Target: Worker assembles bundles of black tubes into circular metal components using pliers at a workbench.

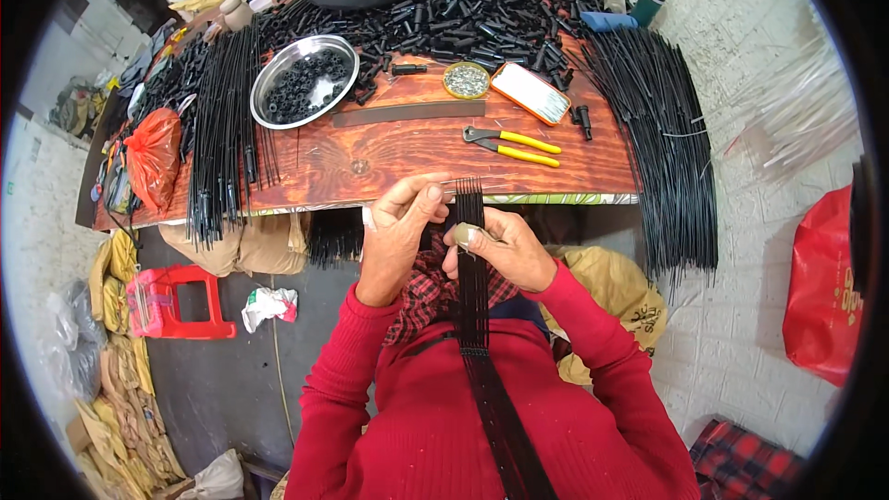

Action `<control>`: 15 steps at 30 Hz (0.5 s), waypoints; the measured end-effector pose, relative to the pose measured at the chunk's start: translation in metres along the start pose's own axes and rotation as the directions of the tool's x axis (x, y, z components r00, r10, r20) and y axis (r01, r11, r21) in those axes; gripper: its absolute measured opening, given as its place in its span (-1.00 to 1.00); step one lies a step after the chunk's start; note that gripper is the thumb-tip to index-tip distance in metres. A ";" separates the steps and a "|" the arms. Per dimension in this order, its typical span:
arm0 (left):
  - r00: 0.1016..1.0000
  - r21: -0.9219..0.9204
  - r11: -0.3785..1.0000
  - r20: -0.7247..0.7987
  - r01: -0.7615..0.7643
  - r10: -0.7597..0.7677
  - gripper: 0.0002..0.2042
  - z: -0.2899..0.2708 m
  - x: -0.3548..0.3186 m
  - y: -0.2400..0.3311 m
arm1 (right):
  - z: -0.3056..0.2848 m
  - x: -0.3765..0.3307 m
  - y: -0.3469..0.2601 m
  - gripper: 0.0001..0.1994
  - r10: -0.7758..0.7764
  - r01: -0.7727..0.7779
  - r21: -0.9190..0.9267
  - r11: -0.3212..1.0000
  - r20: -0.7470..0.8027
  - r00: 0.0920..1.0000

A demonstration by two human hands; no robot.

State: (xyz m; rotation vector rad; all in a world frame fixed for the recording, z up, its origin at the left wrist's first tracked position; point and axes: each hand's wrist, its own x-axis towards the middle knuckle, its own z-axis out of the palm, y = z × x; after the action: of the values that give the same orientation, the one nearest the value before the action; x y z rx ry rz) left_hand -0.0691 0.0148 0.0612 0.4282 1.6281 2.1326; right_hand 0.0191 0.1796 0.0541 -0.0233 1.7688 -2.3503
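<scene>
A flat bundle of thin black rods (472, 278) runs from my lap up to the front edge of the wooden table (407, 153). My right hand (500, 245) grips the bundle from the right, thumb across it, with a tape wrap on one finger. My left hand (403, 222) pinches the rods' upper ends with thumb and fingers. Both sleeves are red.
On the table lie yellow-handled pliers (514, 145), a steel bowl of small black rings (304, 80), a round tin (466, 80), an orange-rimmed flat tin (531, 93), a heap of black tubes (482, 18) and rod bundles (222, 130). More rods (662, 148) hang at the right. A red stool (176, 304) stands left.
</scene>
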 end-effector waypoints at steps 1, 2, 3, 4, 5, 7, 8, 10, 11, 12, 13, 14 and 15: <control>1.000 0.006 1.000 -0.012 -0.008 0.008 -0.68 0.002 0.002 0.001 | 0.001 0.000 -0.002 -0.64 -0.001 0.001 -0.019 1.000 -0.004 1.000; 1.000 0.013 1.000 -0.017 -0.015 0.016 -0.71 0.003 0.004 0.001 | 0.002 0.000 -0.003 -0.65 -0.006 0.005 -0.038 0.999 -0.013 1.000; 1.000 0.016 1.000 -0.017 -0.013 0.013 -0.71 0.003 0.005 0.001 | 0.002 0.000 -0.004 -0.65 -0.006 0.005 -0.035 0.999 -0.014 1.000; 0.999 0.016 1.000 -0.027 -0.023 0.024 -0.72 0.003 0.005 0.000 | 0.003 0.001 -0.005 -0.66 0.014 -0.015 -0.052 0.999 -0.023 1.000; 0.999 0.016 0.999 -0.034 -0.034 0.035 -0.74 0.003 0.007 0.000 | 0.002 0.002 -0.006 -0.67 0.032 -0.034 -0.070 0.997 -0.035 0.999; 0.999 0.018 1.000 -0.041 -0.016 0.016 -0.76 0.000 0.011 -0.001 | 0.000 0.005 -0.003 -0.67 0.047 -0.049 -0.082 0.995 -0.035 0.998; 0.999 0.017 1.000 -0.048 -0.010 0.011 -0.78 -0.001 0.011 -0.002 | 0.000 0.005 -0.003 -0.67 0.054 -0.057 -0.105 0.993 -0.032 0.998; 0.999 0.000 1.000 -0.038 -0.016 0.016 -0.80 -0.003 0.013 -0.004 | -0.001 0.005 -0.001 -0.67 0.045 -0.047 -0.095 0.994 -0.025 0.999; 0.999 -0.014 1.000 -0.045 -0.016 0.015 -0.82 -0.004 0.014 -0.004 | -0.001 0.007 0.000 -0.66 0.046 -0.046 -0.078 0.996 -0.005 0.999; 0.999 -0.015 1.000 -0.049 -0.013 0.012 -0.82 -0.006 0.015 -0.004 | 0.000 0.008 -0.002 -0.66 0.050 -0.050 -0.077 0.996 -0.003 0.999; 0.999 -0.025 0.999 -0.043 -0.021 0.020 -0.83 -0.007 0.016 -0.002 | 0.001 0.008 -0.006 -0.64 0.065 -0.065 -0.045 0.997 -0.002 0.998; 0.999 -0.036 0.999 -0.035 -0.029 0.028 -0.84 -0.007 0.017 -0.001 | 0.002 0.007 -0.007 -0.62 0.080 -0.080 -0.013 0.997 -0.002 0.997; 0.999 -0.038 0.999 -0.038 -0.029 0.027 -0.84 -0.008 0.017 -0.001 | 0.003 0.008 -0.007 -0.62 0.082 -0.082 -0.014 0.997 -0.001 0.997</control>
State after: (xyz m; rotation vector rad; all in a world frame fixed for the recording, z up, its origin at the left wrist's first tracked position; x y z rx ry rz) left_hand -0.0875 0.0167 0.0574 0.4039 1.6069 2.2016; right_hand 0.0105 0.1775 0.0607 0.0468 1.7522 -2.2804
